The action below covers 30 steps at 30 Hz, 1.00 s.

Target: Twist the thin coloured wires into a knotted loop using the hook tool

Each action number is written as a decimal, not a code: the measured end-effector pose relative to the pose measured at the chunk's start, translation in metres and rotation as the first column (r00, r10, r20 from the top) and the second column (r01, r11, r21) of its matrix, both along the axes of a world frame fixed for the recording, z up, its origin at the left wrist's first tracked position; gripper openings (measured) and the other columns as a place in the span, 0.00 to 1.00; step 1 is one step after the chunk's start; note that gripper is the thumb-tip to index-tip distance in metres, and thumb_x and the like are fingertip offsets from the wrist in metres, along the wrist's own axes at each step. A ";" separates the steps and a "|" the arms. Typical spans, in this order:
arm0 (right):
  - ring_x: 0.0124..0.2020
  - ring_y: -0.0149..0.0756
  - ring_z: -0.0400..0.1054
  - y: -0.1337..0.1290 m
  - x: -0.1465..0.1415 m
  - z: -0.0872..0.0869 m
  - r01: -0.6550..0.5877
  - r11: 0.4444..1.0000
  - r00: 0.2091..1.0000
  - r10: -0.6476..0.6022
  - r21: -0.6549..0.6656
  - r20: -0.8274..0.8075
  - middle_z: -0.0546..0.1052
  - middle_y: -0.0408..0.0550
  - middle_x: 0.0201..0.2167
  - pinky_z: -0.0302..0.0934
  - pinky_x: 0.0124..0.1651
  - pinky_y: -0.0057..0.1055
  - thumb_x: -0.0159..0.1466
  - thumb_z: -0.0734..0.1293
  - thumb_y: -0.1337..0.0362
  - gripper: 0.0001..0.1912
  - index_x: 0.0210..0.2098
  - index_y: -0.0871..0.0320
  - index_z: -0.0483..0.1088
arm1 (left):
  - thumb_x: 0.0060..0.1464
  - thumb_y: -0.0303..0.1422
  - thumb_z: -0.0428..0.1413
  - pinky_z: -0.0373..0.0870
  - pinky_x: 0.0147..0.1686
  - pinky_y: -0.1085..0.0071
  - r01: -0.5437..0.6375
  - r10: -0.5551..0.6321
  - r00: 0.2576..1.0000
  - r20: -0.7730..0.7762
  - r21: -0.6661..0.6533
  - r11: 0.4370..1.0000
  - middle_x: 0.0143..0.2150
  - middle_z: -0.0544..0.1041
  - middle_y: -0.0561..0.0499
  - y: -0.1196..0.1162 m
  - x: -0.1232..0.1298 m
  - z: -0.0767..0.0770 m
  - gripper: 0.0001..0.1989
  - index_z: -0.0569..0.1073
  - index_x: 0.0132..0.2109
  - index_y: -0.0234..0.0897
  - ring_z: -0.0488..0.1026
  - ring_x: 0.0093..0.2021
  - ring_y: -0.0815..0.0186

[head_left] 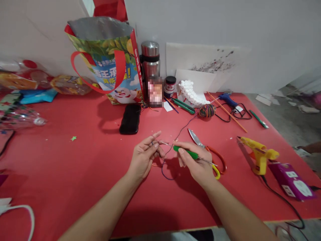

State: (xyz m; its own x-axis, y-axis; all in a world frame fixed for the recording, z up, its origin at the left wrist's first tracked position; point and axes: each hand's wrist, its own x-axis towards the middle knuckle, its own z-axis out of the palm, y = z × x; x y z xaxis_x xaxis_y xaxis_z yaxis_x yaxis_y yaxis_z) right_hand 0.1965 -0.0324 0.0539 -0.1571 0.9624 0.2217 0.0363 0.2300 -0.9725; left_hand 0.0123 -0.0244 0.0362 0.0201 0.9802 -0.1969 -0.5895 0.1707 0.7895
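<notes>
My right hand (194, 160) is closed around the green handle of a crochet hook (187, 152), its thin metal tip pointing left toward my other hand. Multicoloured yarn (168, 174) is pinched in my left hand (147, 152), with a strand around its fingers. A loop of that yarn hangs between the hands, and a strand runs up to the yarn ball (207, 110) farther back. The small stitches at the left fingertips are too fine to make out. Scissors (215, 157) with orange and yellow handles lie partly behind my right hand.
A black phone (130, 118) lies ahead on the red table (82, 180). Behind it stand a printed bag (127, 77), a steel flask (151, 60) and a dark jar (170, 86). On the right are a yellow glue gun (260, 155) with a cable and a purple box (292, 180).
</notes>
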 end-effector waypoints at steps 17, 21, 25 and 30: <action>0.25 0.31 0.76 -0.008 -0.035 -0.017 -0.402 0.785 0.910 0.285 -0.471 -0.302 0.77 0.39 0.25 0.73 0.33 0.30 0.62 0.74 0.59 0.17 0.45 0.57 0.67 | 0.57 0.26 0.65 0.78 0.30 0.75 0.047 -0.061 0.986 0.156 0.088 0.995 0.41 0.85 0.45 -0.003 -0.006 0.008 0.20 0.80 0.57 0.38 0.76 0.24 0.73; 0.23 0.30 0.72 -0.004 -0.028 -0.015 -0.286 0.845 0.957 0.231 -0.451 -0.175 0.75 0.39 0.22 0.69 0.30 0.28 0.64 0.73 0.55 0.13 0.39 0.59 0.72 | 0.56 0.27 0.66 0.78 0.28 0.77 0.050 -0.063 0.988 0.143 0.094 0.994 0.41 0.85 0.45 -0.002 -0.007 0.008 0.20 0.81 0.56 0.38 0.79 0.28 0.70; 0.22 0.28 0.70 -0.001 -0.014 -0.005 -0.098 0.948 0.995 0.099 -0.303 -0.011 0.75 0.40 0.22 0.66 0.29 0.26 0.66 0.72 0.60 0.08 0.39 0.58 0.77 | 0.55 0.26 0.67 0.79 0.28 0.78 0.010 -0.019 0.992 0.122 0.077 0.997 0.43 0.85 0.46 0.001 -0.010 0.007 0.21 0.80 0.57 0.39 0.82 0.35 0.67; 0.22 0.29 0.70 -0.007 -0.009 0.003 -0.052 0.993 0.996 0.060 -0.110 0.071 0.77 0.42 0.24 0.64 0.29 0.27 0.67 0.71 0.61 0.06 0.39 0.57 0.78 | 0.54 0.28 0.68 0.81 0.36 0.73 -0.030 0.026 0.998 0.064 0.062 0.998 0.43 0.86 0.45 0.003 -0.009 0.006 0.21 0.81 0.56 0.38 0.84 0.37 0.64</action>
State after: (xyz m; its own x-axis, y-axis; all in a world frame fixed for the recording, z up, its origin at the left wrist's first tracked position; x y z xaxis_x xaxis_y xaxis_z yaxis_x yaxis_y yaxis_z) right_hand 0.1872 -0.0395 0.0567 -0.2234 0.9693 0.1031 0.0996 0.1279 -0.9868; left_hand 0.0031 -0.0211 0.0420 0.0032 0.9909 -0.1343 -0.6425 0.1050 0.7591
